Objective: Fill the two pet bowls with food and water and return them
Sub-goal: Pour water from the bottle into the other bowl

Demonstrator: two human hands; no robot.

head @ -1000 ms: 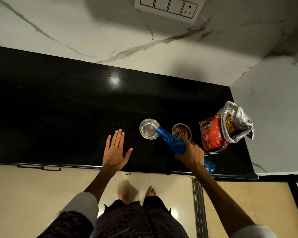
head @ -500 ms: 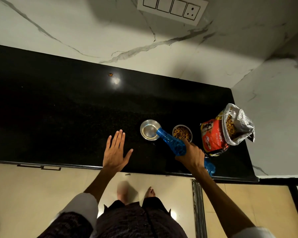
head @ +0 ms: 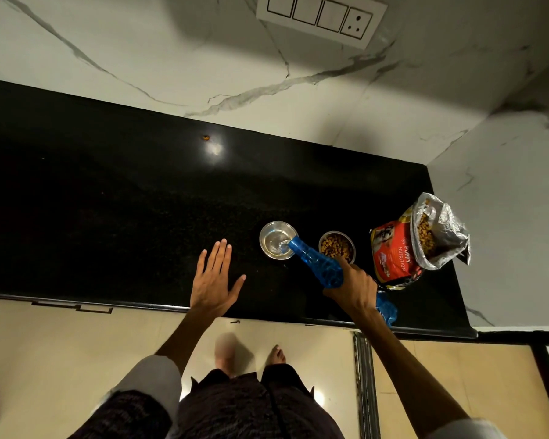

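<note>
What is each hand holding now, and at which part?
The right hand grips the blue water bottle round its lower body, mouth tipped over the water bowl. The left hand holds nothing.

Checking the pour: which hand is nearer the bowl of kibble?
Right. The right hand grips the blue bottle just in front of the kibble bowl; the left hand lies flat beyond the water bowl.

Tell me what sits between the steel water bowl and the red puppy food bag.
In the head view, the steel kibble-filled bowl sits between the water bowl and bag.
</note>
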